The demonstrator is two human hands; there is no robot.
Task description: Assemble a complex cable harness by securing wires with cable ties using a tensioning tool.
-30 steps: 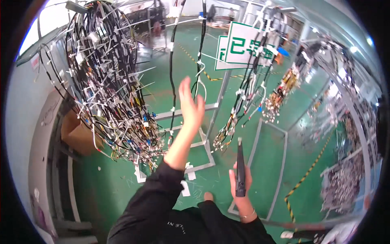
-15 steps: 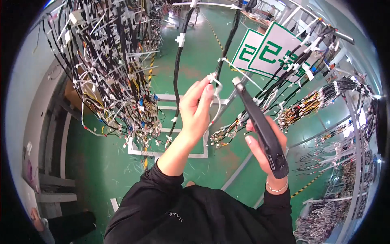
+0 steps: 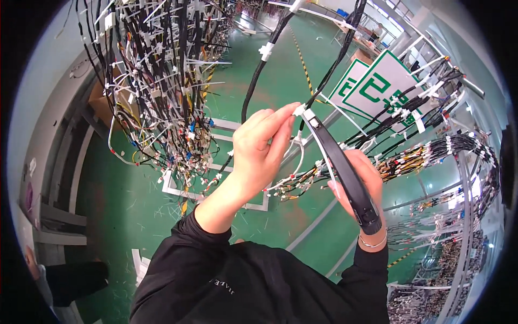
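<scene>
My right hand (image 3: 360, 181) is wrapped round a long black cable tie gun (image 3: 345, 167), its nose pointing up and left. The nose touches a small white cable tie (image 3: 299, 110) on a black wire harness (image 3: 334, 67). A white tie tail runs from there along the gun's lower side toward my right fingers. My left hand (image 3: 259, 146) pinches the tie's head between thumb and fingertips, right beside the nose. Below the pinch, a white branch wire (image 3: 300, 154) hangs from the harness. Another black harness strand (image 3: 259, 70) with white clips hangs behind my left hand.
A dense bundle of hanging harnesses (image 3: 162, 81) fills the left side. To the right are white signs with green markings (image 3: 377, 89) and a thick harness bundle (image 3: 431, 154) on a rack. A pale metal frame (image 3: 253, 206) stands on the green floor. Someone's dark-clothed leg (image 3: 75, 281) shows at lower left.
The cable tie gun has moved left and up against the tie, where before it was apart from my left hand. The tie's tail now lies along the gun. The whole view has shifted slightly.
</scene>
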